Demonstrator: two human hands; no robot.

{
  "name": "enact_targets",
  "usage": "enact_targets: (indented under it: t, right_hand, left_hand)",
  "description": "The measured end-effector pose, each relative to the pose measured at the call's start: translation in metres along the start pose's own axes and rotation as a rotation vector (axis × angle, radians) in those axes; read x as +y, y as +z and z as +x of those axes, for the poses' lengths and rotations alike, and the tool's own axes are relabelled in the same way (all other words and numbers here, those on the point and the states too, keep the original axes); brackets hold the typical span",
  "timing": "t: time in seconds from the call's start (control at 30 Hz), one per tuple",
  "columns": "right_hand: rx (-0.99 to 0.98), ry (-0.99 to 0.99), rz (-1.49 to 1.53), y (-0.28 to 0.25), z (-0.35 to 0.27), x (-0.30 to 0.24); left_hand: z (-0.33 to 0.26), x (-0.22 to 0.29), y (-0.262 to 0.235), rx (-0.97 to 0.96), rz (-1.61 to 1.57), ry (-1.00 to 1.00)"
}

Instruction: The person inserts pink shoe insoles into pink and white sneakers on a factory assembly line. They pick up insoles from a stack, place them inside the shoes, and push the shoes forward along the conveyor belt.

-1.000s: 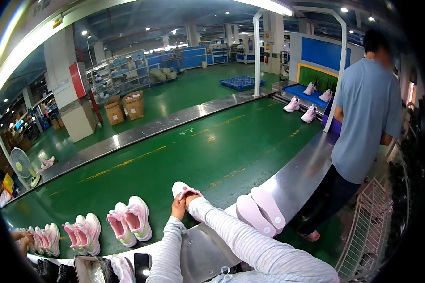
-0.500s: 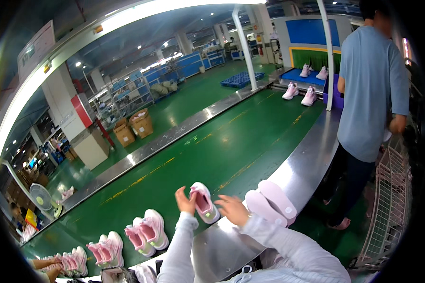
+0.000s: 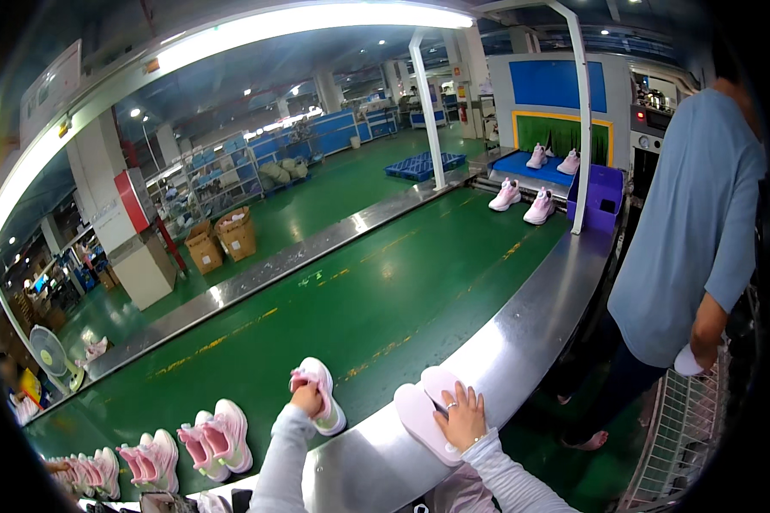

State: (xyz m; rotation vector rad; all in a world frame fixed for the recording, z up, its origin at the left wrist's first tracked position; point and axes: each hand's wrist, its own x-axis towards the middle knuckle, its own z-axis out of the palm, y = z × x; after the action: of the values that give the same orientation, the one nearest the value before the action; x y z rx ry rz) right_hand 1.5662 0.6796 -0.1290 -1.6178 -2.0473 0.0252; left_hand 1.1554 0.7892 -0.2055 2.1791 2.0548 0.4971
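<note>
On the green conveyor belt (image 3: 385, 316) before me stands a pink and white sneaker (image 3: 327, 409). My left hand (image 3: 306, 398) grips it at its opening, the fingers partly hidden there. To the right, two pale pink insoles lie side by side on the metal rim (image 3: 526, 316) of the belt. My right hand (image 3: 464, 419) rests on the right insole (image 3: 439, 383), its spread fingers lying flat and a ring on one of them. Beside it, the left insole (image 3: 419, 419) is mostly uncovered.
Several pairs of matching sneakers (image 3: 216, 440) line the belt to my left; another person's hand shows at the far left. More sneakers (image 3: 522, 203) stand by the machine's blue entry (image 3: 522, 164). A co-worker (image 3: 689, 214) holds a pale piece beside a wire cart (image 3: 680, 436).
My left hand has closed on the sneaker. My right hand has left the sneaker's side and come down on the insoles. The co-worker has leaned toward the cart; the view has shifted.
</note>
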Motion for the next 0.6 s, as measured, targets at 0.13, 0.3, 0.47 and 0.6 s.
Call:
enact_targets:
  t: [0.13,0.3,0.47,0.6]
  right_hand:
    - [-0.005,0.029,0.006,0.001,-0.005,0.014]
    - [0.021,-0.004,0.051,-0.005,-0.001,0.012]
    - [0.021,-0.009,0.036,-0.006,0.004,0.017]
    - [0.016,0.002,0.03,-0.005,0.006,0.017]
  left_hand:
    - [-0.036,0.082,-0.075,-0.032,-0.055,-0.07]
    - [-0.055,0.124,-0.085,0.311,-0.086,0.153]
    - [-0.049,0.139,-0.079,0.527,-0.435,-0.059]
    - [-0.016,0.092,-0.074,-0.038,-0.08,0.068]
